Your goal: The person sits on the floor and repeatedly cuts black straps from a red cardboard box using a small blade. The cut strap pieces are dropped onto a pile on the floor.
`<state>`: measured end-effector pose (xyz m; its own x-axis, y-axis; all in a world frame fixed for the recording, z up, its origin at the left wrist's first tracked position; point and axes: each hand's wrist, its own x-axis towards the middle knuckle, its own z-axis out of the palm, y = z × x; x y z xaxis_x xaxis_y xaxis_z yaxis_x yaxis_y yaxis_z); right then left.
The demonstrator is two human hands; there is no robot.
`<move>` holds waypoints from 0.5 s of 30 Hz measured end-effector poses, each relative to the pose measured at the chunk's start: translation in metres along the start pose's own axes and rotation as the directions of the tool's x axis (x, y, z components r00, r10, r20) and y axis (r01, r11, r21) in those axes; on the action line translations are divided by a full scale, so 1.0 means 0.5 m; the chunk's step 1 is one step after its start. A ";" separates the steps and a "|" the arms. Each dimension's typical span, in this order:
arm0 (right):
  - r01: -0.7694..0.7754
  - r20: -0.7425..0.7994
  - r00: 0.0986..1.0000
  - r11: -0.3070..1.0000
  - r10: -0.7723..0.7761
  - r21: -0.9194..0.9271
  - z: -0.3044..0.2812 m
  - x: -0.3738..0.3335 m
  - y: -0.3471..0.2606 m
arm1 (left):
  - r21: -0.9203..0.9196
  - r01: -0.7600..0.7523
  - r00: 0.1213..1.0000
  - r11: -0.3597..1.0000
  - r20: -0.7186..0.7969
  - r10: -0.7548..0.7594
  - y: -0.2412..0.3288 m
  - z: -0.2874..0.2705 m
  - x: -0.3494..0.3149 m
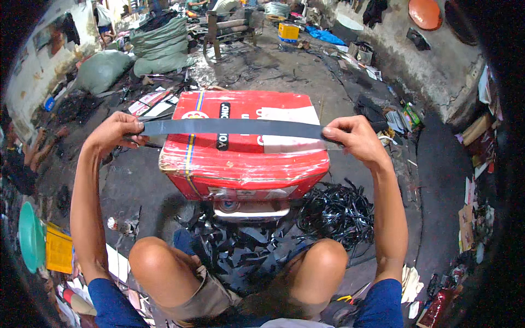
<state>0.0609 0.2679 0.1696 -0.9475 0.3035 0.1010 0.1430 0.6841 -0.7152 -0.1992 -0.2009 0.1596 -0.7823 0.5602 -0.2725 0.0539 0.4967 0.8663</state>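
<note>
Fingers (pixel 334 133) pinch a smooth, flat strip (pixel 232 127) over a film-wrapped box (pixel 246 167).

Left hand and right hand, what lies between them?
In the head view, a flat grey strip spans from left hand to right hand, seen against a red cardboard box.
</note>
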 end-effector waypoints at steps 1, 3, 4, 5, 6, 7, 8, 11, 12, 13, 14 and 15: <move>-0.040 0.069 0.997 0.997 0.035 0.064 0.004 0.014 0.000 | 0.097 0.042 0.999 0.994 -0.033 -0.039 0.007 -0.015 0.018; -0.048 0.133 0.991 0.992 0.033 0.115 0.021 0.042 -0.001 | 0.656 0.186 0.979 0.732 -0.188 -0.081 0.025 -0.032 0.063; 0.027 0.077 0.996 0.992 -0.037 0.120 0.038 0.052 0.003 | 0.836 0.269 0.960 0.478 -0.271 -0.065 0.026 -0.034 0.080; 0.093 0.021 0.995 0.991 -0.095 0.099 0.054 0.067 0.019 | 0.894 0.333 0.897 0.300 -0.398 0.191 0.023 -0.004 0.096; 0.163 -0.040 0.986 0.985 -0.161 0.060 0.058 0.087 0.028 | 0.929 0.333 0.824 0.159 -0.369 0.430 0.060 0.048 0.108; 0.075 -0.021 0.997 0.985 -0.072 0.158 0.069 0.093 0.018 | 0.951 0.219 0.718 0.217 -0.308 0.624 0.092 0.094 0.130; 0.054 -0.044 0.998 0.992 -0.049 0.112 0.072 0.094 0.031 | 0.902 0.019 0.702 0.431 -0.319 0.637 0.176 0.186 0.141; 0.140 -0.112 0.981 0.980 -0.156 -0.142 0.088 0.101 0.018 | 0.516 -0.729 0.471 0.450 -0.099 0.876 0.216 0.392 0.198; 0.136 -0.138 0.978 0.978 -0.158 -0.160 0.085 0.099 0.020 | 0.401 -0.746 0.573 0.531 -0.018 0.819 0.240 0.448 0.201; 0.138 -0.154 0.974 0.975 -0.165 -0.176 0.087 0.099 0.017 | 0.314 -0.792 0.559 0.524 0.027 0.829 0.237 0.488 0.230; 0.134 -0.175 0.970 0.973 -0.167 -0.186 0.085 0.093 0.020 | 0.281 -0.775 0.612 0.566 0.109 0.783 0.244 0.513 0.231; 0.157 -0.182 0.962 0.960 -0.202 -0.233 0.084 0.086 0.021 | 0.235 -0.757 0.645 0.609 0.122 0.755 0.241 0.524 0.231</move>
<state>0.0096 0.2603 0.1374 -0.8887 0.2748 0.3669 0.0552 0.8588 -0.5094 -0.1203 0.0972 0.1227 -0.3880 0.8168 0.4269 0.7712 0.0341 0.6357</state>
